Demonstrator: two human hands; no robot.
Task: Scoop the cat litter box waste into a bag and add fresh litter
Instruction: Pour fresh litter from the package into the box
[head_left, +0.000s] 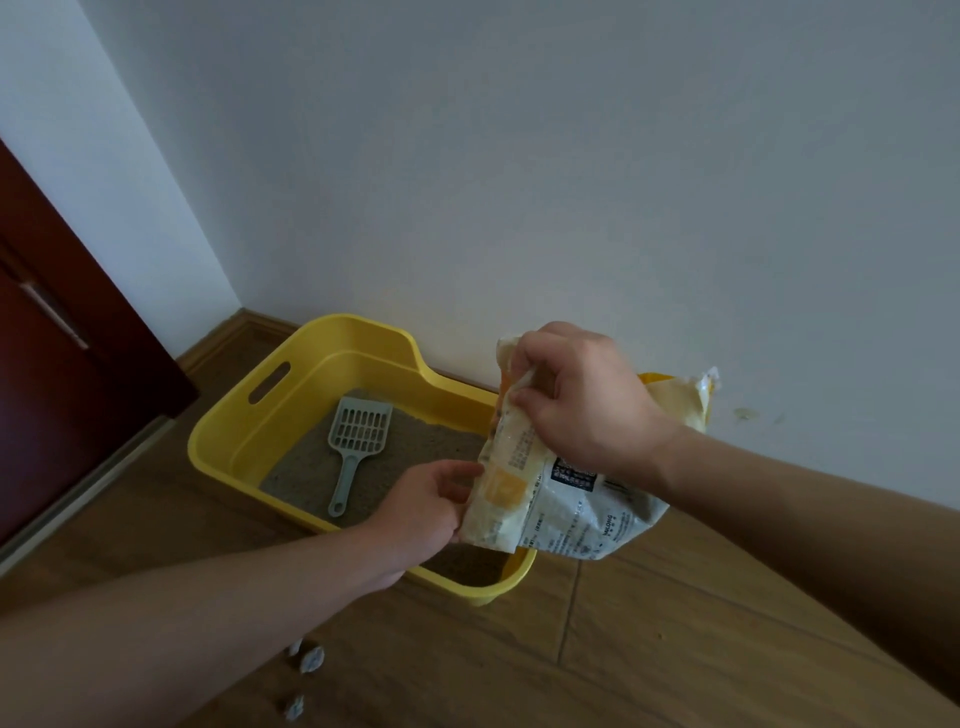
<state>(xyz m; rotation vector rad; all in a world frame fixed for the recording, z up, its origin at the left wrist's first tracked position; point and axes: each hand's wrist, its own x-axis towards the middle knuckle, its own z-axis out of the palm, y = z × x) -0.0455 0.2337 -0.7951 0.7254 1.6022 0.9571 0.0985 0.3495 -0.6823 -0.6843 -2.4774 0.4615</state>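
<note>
Both hands on the litter bag (561, 499): R hand (576, 400) clamps the crumpled upper part from above, L hand (421, 514) pinches its lower left edge, so the hands sit apart w/ the bag between. Bag hangs roughly upright, bulk sagging below R hand, over the near-right corner of the yellow litter box (218, 431). Open litter (415, 447) & grey scoop (356, 441) lie left of & beyond L hand, so the pour prob needs tipping that way; L hand is nearer. Can't tell where the bag mouth is. Few clumps (310, 660) on the floor (675, 649) under L forearm.
</note>
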